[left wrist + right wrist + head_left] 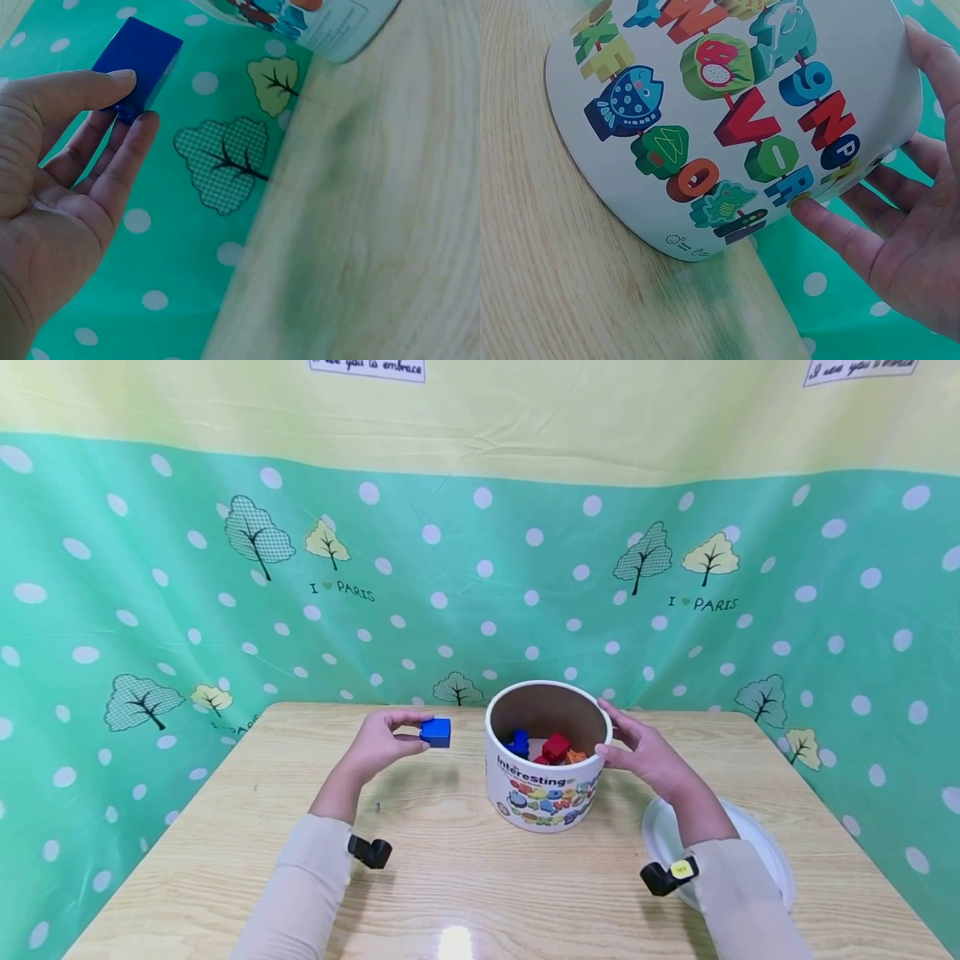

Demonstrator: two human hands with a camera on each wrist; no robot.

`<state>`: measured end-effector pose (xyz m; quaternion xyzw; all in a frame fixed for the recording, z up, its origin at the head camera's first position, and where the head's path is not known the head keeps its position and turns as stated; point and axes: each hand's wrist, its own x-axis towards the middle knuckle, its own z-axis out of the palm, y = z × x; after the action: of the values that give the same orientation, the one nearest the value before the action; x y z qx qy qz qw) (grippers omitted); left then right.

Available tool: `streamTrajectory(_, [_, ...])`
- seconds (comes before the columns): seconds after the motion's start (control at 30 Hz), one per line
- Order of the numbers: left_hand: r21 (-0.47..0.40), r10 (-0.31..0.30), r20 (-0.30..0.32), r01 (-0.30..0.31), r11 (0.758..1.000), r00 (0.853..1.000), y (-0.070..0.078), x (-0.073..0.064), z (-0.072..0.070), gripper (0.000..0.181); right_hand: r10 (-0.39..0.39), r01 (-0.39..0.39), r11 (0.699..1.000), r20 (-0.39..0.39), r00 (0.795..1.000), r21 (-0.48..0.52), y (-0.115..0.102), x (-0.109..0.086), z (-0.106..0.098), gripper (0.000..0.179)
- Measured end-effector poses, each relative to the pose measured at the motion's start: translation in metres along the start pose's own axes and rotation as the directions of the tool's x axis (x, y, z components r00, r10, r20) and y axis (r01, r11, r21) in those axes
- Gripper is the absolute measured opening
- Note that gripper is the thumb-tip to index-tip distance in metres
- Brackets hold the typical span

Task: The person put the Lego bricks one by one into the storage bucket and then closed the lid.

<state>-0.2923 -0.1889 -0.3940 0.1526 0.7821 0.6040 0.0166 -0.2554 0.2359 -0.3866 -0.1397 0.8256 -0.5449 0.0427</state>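
My left hand (378,745) pinches a blue toy block (436,732) between thumb and fingers, above the table to the left of the bucket. The left wrist view shows the thumb across one face of the block and fingertips beneath it. My right hand (643,752) holds the white bucket (540,806) by its right side, the thumb at the rim. Colourful letters and animals are printed on the bucket's wall. Inside it lie a red block (556,748), a blue block (518,743) and an orange piece (575,757); the near wall hides part of the contents.
A round white lid (768,852) lies on the wooden table (480,885) under the right forearm. On the left of the table is a tiny dark object (377,807). A green dotted curtain (405,635) hangs along the table's back edge.
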Motion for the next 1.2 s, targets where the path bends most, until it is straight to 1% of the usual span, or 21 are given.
streamTrajectory(0.27, [-0.014, 0.065, 0.035, -0.064, 0.998, 0.997, 0.019, 0.005, 0.008, 0.044, 0.001, -0.001, 1.0, 0.0, 1.0, 0.0, 0.0, 0.001, 0.001, 0.081])
streamTrajectory(0.47, [0.004, 0.099, 0.055, -0.099, 0.995, 0.994, 0.033, 0.009, 0.015, 0.042, 0.0, 0.0, 1.0, 0.001, 1.0, 0.007, -0.001, 0.001, 0.0, 0.081])
streamTrajectory(0.73, [-0.007, 0.134, 0.076, -0.134, 0.991, 0.988, 0.05, 0.013, 0.02, 0.041, -0.014, 0.014, 1.0, 0.007, 1.0, 0.028, -0.001, 0.002, 0.0, 0.082])
streamTrajectory(0.93, [0.02, 0.167, 0.095, -0.169, 0.985, 0.981, 0.061, 0.019, 0.024, 0.04, -0.021, 0.021, 0.998, 0.0, 1.0, 0.057, -0.002, 0.002, 0.001, 0.083])
streamTrajectory(1.2, [0.064, 0.176, 0.139, -0.187, 0.98, 0.974, 0.078, 0.029, 0.034, 0.04, -0.011, 0.011, 0.999, 0.002, 1.0, 0.052, -0.002, 0.001, 0.0, 0.084])
